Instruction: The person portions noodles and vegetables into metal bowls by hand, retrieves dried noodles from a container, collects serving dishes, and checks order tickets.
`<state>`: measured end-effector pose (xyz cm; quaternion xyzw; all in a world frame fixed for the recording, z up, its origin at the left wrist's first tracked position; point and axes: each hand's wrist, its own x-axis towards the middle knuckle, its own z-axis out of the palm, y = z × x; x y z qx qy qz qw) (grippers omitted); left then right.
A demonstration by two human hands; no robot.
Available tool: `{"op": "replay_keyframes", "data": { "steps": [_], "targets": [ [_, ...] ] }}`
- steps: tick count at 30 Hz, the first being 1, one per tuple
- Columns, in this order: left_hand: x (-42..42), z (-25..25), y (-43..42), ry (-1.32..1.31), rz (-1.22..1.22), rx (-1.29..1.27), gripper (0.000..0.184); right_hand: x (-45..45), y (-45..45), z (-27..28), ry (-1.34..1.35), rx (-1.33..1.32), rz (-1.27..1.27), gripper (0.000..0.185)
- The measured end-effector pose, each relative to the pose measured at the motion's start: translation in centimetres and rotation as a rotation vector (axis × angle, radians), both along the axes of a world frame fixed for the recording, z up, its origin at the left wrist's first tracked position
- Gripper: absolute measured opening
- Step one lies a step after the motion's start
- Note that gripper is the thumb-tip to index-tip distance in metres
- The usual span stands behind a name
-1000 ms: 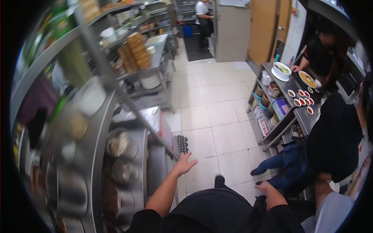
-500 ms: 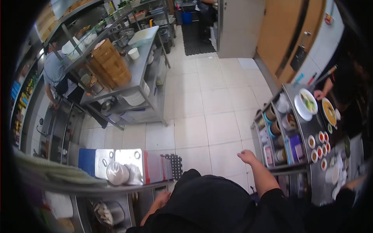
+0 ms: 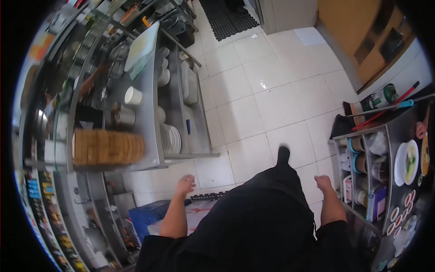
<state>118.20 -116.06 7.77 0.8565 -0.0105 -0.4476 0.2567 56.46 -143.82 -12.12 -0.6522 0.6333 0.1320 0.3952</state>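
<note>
My left hand (image 3: pixel 186 185) is held out over the floor, fingers slightly bent and apart, with nothing in it. It is nearest to the red-and-white boxes (image 3: pixel 199 209) and the blue box (image 3: pixel 152 215) below. On the other side, my right hand (image 3: pixel 322 182) hangs in the air with its fingers curled in, and I see nothing in it. The metal shelf unit (image 3: pixel 362 132) stands to its right, apart from it. Between my arms, one dark shoe (image 3: pixel 283 155) shows in front on the tiles.
At left stands a steel table (image 3: pixel 154 97) with stacked bamboo steamers (image 3: pixel 108 147), a white tub (image 3: pixel 133 95) and plates (image 3: pixel 171 139) below. Pale floor tiles (image 3: pixel 253 102) lead toward a black mat (image 3: pixel 226 18). At right are a soup bowl (image 3: pixel 411 161) and another person's hand (image 3: pixel 421 130).
I have stepped forward and turned, so the steel table and steamers look closer. My left hand has swung up and forward from beside my body. The right hand stays out at my side.
</note>
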Motion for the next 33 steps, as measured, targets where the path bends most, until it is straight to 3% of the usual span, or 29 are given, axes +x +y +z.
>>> {"op": "replay_keyframes", "data": {
  "steps": [1,3,6,7,8,11,14,15,18,22,24,26,27,29,33],
  "targets": [
    [2.3,1.4,-3.6,-0.04,-0.007,-0.017,0.037,-1.5,0.5,-4.0,0.058,0.061,0.038,0.046],
    [6.1,2.9,-9.5,-0.103,0.018,-0.058,0.038,-1.4,0.4,-6.2,0.227,0.286,-0.051,0.048],
    [9.5,2.6,-14.4,-0.086,0.019,0.032,0.043,0.2,-2.4,-12.4,0.175,-0.001,0.385,0.049],
    [9.9,2.0,-14.5,-0.05,-0.021,0.104,0.045,2.8,-5.8,-12.2,0.175,0.14,0.395,0.05],
    [10.1,1.0,-15.3,-0.008,-0.056,0.155,0.046,9.3,-11.3,-5.1,0.172,0.178,0.025,0.054],
    [9.1,-1.1,-17.5,0.123,-0.067,0.419,0.047,17.5,-22.1,-7.7,0.085,0.128,-0.09,0.05],
    [8.6,-2.2,-19.3,0.299,0.027,0.449,0.046,28.2,-34.4,-8.6,-0.144,0.133,-0.202,0.048],
    [9.2,-2.6,-19.8,0.312,0.124,0.412,0.042,33.2,-38.5,-6.3,-0.249,0.14,-0.27,0.047],
    [12.3,-4.4,-20.8,0.329,0.467,0.195,0.031,47.7,-47.3,-0.2,-0.317,0.054,-0.122,0.045],
    [23.0,-7.8,-26.9,0.15,0.775,-0.182,0.038,62.4,-52.3,1.0,-0.294,-0.065,0.3,0.043],
    [30.4,-12.3,-30.1,0.085,0.93,-0.32,0.043,69.5,-52.4,1.1,-0.247,-0.068,0.483,0.036],
    [35.8,-19.3,-29.8,-0.002,1.05,-0.505,0.05,78.1,-50.7,6.1,-0.224,0.106,0.641,0.042],
    [38.2,-22.8,-29.9,-0.079,1.118,-0.634,0.053,81.5,-50.4,5.1,-0.277,0.041,0.803,0.046],
    [42.6,-23.5,-32.4,-0.139,1.311,-0.626,0.053,90.5,-49.2,8.8,-0.312,0.114,0.872,0.049],
    [47.4,-24.4,-36.6,-0.16,1.668,-0.628,0.053,109.2,-49.6,7.9,-0.472,0.159,0.947,0.048]
  ]
}}
